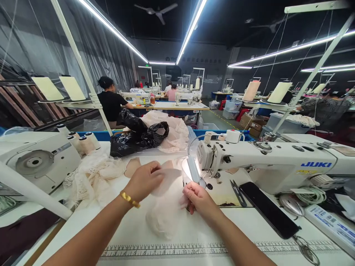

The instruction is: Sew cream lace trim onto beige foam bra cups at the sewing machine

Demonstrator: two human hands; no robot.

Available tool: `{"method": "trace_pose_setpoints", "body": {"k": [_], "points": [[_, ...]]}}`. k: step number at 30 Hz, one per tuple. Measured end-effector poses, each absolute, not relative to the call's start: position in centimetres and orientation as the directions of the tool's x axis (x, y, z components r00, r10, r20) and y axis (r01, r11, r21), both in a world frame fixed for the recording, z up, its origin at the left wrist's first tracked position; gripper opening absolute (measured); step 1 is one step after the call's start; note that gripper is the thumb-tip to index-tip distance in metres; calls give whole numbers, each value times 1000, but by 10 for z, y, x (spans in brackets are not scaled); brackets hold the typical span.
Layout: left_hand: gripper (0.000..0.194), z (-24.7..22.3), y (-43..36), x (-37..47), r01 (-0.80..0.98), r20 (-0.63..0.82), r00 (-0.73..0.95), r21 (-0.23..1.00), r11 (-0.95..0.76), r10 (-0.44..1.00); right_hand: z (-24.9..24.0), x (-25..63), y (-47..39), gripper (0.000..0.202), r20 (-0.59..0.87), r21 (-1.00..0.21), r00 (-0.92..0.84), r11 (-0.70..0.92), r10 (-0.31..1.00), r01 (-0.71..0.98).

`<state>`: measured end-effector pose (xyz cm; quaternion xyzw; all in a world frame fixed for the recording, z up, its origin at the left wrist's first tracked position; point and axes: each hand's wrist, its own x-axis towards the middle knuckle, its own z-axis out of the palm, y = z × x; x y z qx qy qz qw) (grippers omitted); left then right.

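Observation:
My left hand [145, 180], with a gold bracelet at the wrist, is closed on a thin pale fabric piece [169, 178], which is smeared by motion. My right hand [197, 197] pinches the edge of a sheer cream fabric [165, 218] that hangs down over the white table. Whether both hands hold one joined piece, I cannot tell. Just beyond my right hand stand a small lit lamp [193, 169] and the needle end of the white sewing machine [241, 159]. A beige fabric piece [132, 167] lies behind my left hand.
Thread snips [237, 193] and a black phone [269, 208] lie at right. Cream lace [95, 173] is heaped at left, beside thread cones [85, 144]. A black plastic bag [138, 136] sits behind. A printed ruler [166, 253] runs along the front. Co-workers sit farther back.

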<state>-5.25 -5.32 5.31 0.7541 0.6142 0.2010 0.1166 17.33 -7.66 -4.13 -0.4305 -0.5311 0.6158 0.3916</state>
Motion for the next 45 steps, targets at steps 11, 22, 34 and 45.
{"method": "trace_pose_setpoints", "body": {"k": [11, 22, 34, 45], "points": [[17, 27, -100, -41, 782, 57, 387, 508, -360, 920, -29, 179, -110, 28, 17, -996, -390, 48, 921, 69], [12, 49, -66, -36, 557, -153, 709, 721, -414, 688, 8, 188, -130, 30, 716, -123, -522, 820, 463, 559], [2, 17, -78, -44, 469, 292, 812, 187, -863, 504, -23, 201, -86, 23, 615, 235, -738, 830, 276, 506], [21, -27, -28, 9, 482, 235, 865, -143, -865, 443, -52, 248, -58, 26, 434, 80, -775, 837, 459, 541]]}}
